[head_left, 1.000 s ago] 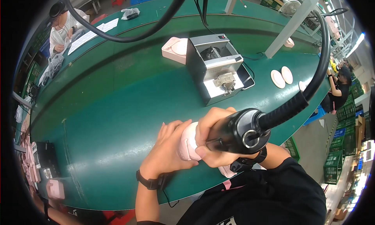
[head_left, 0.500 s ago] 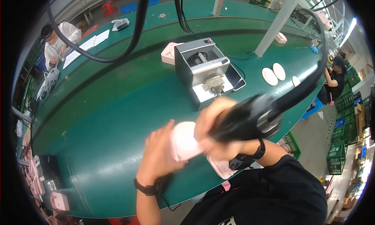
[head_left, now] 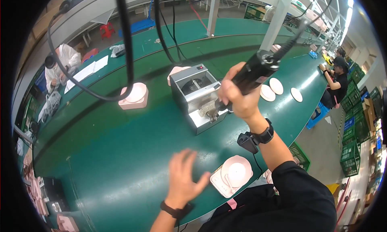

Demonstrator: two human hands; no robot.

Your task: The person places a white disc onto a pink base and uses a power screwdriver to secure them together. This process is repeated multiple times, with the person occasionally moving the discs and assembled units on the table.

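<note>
My right hand (head_left: 242, 95) is wrapped round a black electric screwdriver (head_left: 258, 68). Its lower end reaches the front of a grey screw feeder (head_left: 197, 99), though my fingers hide the tip. My left hand (head_left: 183, 177) is over the bench with fingers spread, a little blurred, holding nothing. Just right of its thumb, a pale pink housing with a round part (head_left: 236, 171) lies near the bench's front edge. Another pink housing with a round top (head_left: 133, 97) sits farther off, left of the feeder.
Several pink oval discs (head_left: 276, 86) lie right of the feeder, and a pink part (head_left: 177, 72) stands behind it. Black cables (head_left: 127, 46) hang across the view. A metal post (head_left: 278, 20) rises from the green bench (head_left: 121, 155). Other people sit at far left and right.
My left hand has let go of a pink housing and moved to the right, low over the bench. A pink housing now stands at the left. My right hand has carried the screwdriver up to the feeder.
</note>
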